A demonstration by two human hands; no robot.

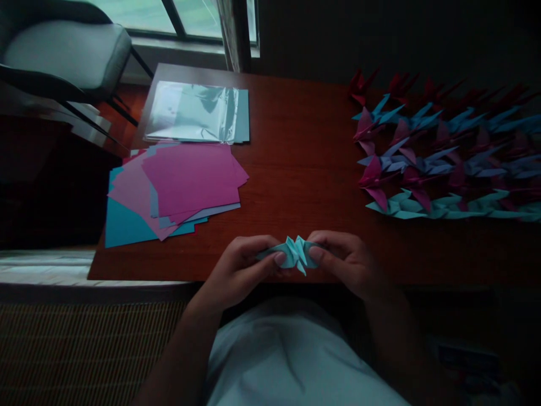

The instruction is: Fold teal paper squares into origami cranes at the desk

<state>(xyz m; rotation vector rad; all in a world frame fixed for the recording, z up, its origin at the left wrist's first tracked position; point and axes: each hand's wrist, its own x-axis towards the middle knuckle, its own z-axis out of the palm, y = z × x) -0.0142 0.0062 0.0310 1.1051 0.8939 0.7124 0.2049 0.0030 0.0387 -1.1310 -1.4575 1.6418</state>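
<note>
A light aqua origami crane [298,251] is held in the air over the table's near edge, its folded middle facing up between my hands. My left hand [249,265] pinches one wing, thumb on top and fingers beneath. On the other side, my right hand [344,258] grips the opposite wing the same way. Both wings are partly covered by my fingers. A narrow folded point of the crane sticks out toward me.
On the brown table [296,158], loose coloured paper sheets [194,180] lie at left, with a clear plastic packet of paper [192,113] behind. Rows of finished paper cranes [439,163] stand at right. A chair [67,56] is beyond the table's left end.
</note>
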